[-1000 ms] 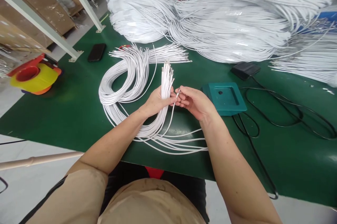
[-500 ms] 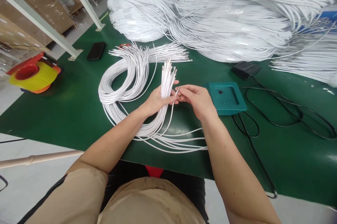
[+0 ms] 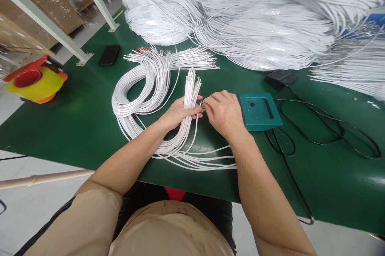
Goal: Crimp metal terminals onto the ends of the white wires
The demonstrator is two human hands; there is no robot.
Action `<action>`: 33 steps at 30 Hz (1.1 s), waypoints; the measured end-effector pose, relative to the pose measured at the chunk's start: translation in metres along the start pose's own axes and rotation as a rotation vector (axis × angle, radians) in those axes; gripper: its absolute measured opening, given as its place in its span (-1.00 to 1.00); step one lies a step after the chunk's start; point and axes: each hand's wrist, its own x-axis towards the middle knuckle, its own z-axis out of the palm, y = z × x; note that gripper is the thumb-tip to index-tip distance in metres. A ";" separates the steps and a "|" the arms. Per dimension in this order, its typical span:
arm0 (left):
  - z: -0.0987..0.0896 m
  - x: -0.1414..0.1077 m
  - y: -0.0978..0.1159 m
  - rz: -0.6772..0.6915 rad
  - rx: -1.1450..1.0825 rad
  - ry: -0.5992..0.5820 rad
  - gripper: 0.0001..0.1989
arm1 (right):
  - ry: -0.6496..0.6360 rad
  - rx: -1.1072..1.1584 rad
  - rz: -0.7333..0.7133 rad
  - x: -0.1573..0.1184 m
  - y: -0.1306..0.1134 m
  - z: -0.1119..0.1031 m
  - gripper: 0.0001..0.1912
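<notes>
A bundle of white cables (image 3: 189,95) stands upright in my left hand (image 3: 179,112), whose thumb lies across it. The metal-tipped ends point away from me, and the lengths curve down onto the table. One cable (image 3: 196,125) is apart from the bundle at its right side, its end between my two hands. My right hand (image 3: 226,112) is closed, knuckles up, with its fingertips at a small metallic piece close to that cable end. The fingers hide most of that piece. A second coil of white cables (image 3: 126,87) lies just behind and left of my left hand.
Large heaps of white cable (image 3: 264,27) cover the back. Right of my right hand sits a teal tray (image 3: 261,112), near a black box (image 3: 281,79) with a looping black cord. A phone (image 3: 109,55) and a yellow tape roll (image 3: 39,83) lie at left, by metal posts.
My right hand has turned over so its back faces up, with its fingers curled at the cable end. My left hand still holds the bundle in nearly the same place.
</notes>
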 end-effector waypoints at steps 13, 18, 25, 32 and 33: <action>0.005 0.006 -0.005 -0.005 0.283 0.097 -0.51 | -0.289 -0.191 0.061 -0.003 0.019 -0.004 -0.73; 0.003 0.011 -0.009 0.001 0.397 0.095 -0.52 | -0.306 -0.195 0.059 -0.002 0.024 0.000 -0.69; -0.003 0.014 -0.013 0.036 0.561 0.065 -0.54 | -0.265 -0.174 0.121 -0.004 0.021 -0.007 -0.69; -0.006 0.010 -0.008 -0.003 0.413 0.047 -0.50 | -0.012 -0.242 0.441 -0.015 0.035 0.000 -0.56; -0.007 0.008 -0.007 -0.006 0.381 0.053 -0.49 | -0.008 -0.238 0.432 -0.016 0.036 0.001 -0.57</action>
